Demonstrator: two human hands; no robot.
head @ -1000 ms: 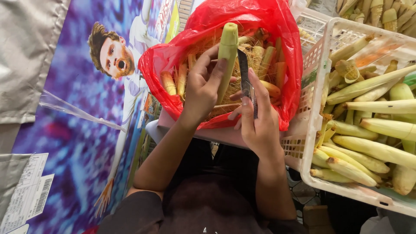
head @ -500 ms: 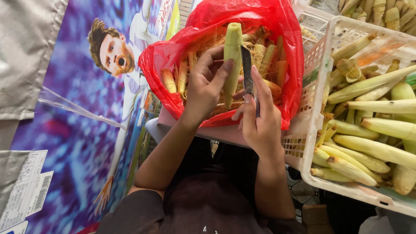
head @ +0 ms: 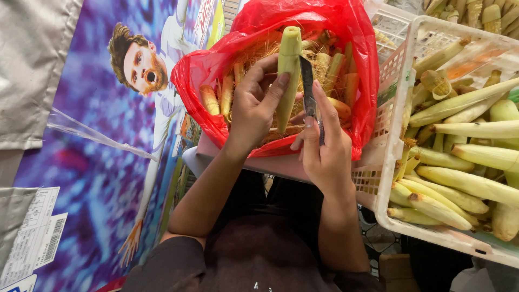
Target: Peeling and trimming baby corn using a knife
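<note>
Red plastic bag fills the upper middle of the frame, with husk pieces and silk inside. Above it the left hand holds a pale green corn ear upright, fingers closed around its lower part. Just beside it, the right hand has its fingers closed on a small knife, the blade touching the ear's right side. At the right of the frame stands a white crate with more husked ears.
</note>
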